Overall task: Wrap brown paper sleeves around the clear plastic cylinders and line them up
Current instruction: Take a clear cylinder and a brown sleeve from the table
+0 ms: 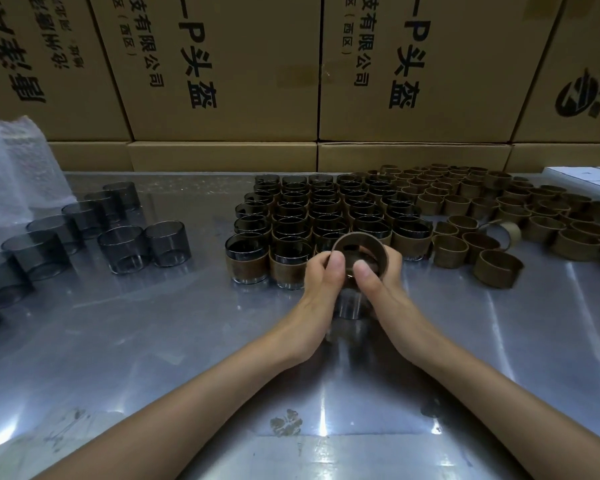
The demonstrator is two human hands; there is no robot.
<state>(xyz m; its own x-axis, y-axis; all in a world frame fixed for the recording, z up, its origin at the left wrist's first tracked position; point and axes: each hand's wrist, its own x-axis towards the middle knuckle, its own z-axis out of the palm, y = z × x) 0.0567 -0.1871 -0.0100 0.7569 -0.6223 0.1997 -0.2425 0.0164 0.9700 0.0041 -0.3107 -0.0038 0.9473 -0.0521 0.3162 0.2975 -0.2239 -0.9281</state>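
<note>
1. Across the lower half of the frame, the shiny metal worktop (pixel 153 341) lies bare apart from the two forearms, which come in from the bottom corners and meet near the centre.
2. At the upper edge of the worktop, a wall of printed cardboard boxes (pixel 222 64) closes off the back, with flatter boxes beneath them.
3. At centre, the wrapped cylinders (pixel 321 216) stand upright in tight rows, touching one another; the front row ends just left of the hands, with one sleeved cylinder just beyond them on the right.
4. At right, loose brown paper sleeves (pixel 492 206) crowd the worktop up to the right edge of the frame, the nearest ones close beside the right hand.
5. At left, bare clear cylinders (pixel 122 249) stand in a looser group, well apart from the wrapped block, with a strip of bare worktop between them; crinkled clear plastic wrap (pixel 11 168) rises behind them.
6. The left hand (pixel 321 282) and right hand (pixel 378 280) face each other, thumbs up and forward, fingers curled round the far side.
7. Both grips are narrow and closed on one paper sleeve (pixel 359 244), whose open ring tilts toward the camera, thumbs pressing its near rim.
8. Below the sleeve, between the palms, the clear cylinder (pixel 350 308) shows its lower part, bottom at the worktop; how far the sleeve sits over it cannot be told.
</note>
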